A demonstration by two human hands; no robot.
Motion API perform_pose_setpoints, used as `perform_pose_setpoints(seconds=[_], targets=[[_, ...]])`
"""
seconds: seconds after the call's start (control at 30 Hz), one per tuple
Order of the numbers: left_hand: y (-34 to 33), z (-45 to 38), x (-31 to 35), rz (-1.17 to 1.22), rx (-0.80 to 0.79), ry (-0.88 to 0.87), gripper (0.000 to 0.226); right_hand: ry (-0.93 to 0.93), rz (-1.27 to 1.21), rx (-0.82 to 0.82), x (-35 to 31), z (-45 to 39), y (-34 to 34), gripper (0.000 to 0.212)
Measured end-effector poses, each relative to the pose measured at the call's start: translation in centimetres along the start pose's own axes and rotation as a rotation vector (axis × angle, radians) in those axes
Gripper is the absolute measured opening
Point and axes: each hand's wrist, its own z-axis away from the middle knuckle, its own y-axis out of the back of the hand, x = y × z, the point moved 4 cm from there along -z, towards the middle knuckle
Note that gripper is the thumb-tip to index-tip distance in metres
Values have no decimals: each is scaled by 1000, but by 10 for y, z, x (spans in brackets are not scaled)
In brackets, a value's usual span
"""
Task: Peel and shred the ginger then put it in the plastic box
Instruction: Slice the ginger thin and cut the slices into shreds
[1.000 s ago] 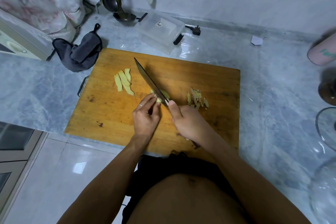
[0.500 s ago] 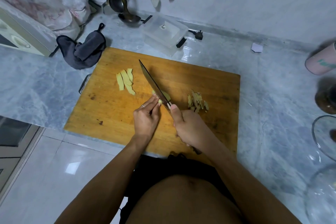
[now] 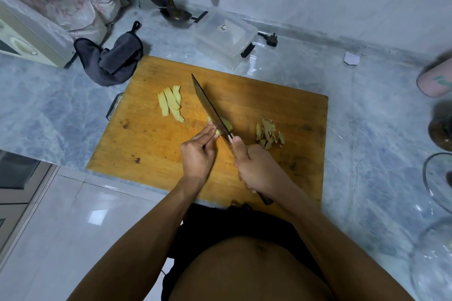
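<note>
A wooden cutting board (image 3: 151, 144) lies on the marble counter (image 3: 367, 129), with the clear plastic box (image 3: 223, 39) just behind it. The right hand (image 3: 254, 166) grips the knife (image 3: 210, 107) over a ginger piece (image 3: 226, 124), which the left hand (image 3: 198, 154) pins with extended fingertips; ginger slices (image 3: 171, 104) lie left, peel scraps (image 3: 267, 133) right.

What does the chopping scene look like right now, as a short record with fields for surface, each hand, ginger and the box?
surface: wooden cutting board on a marble counter
right hand: grips the knife, blade down on the ginger piece
left hand: fingertips steady the ginger piece beside the blade
ginger slices: lying left of the blade
peel scraps: small pile right of the blade
plastic box: behind the board, no ginger visible inside
grey cloth: at the board's far left corner
</note>
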Motion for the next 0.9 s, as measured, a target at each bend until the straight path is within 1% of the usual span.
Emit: perform_pose_setpoints(seconds=[0.23, 0.47, 0.57, 0.67, 0.8, 0.9], targets=[[1, -1, 0, 22, -2, 25, 25, 2, -33, -3, 1, -7, -1, 74], [2, -2, 4, 52, 16, 67, 25, -7, -74, 29, 1, -21, -10, 66], [4, -4, 3, 45, 41, 82, 24, -5, -88, 79, 5, -19, -14, 65], [4, -3, 6, 50, 49, 81, 23, -16, -102, 68, 8, -20, -13, 63], [4, -1, 4, 41, 47, 84, 23, -25, -107, 49, 8, -20, -5, 65], [5, -1, 6, 34, 38, 80, 23, -13, -94, 50, 3, -15, 2, 71]])
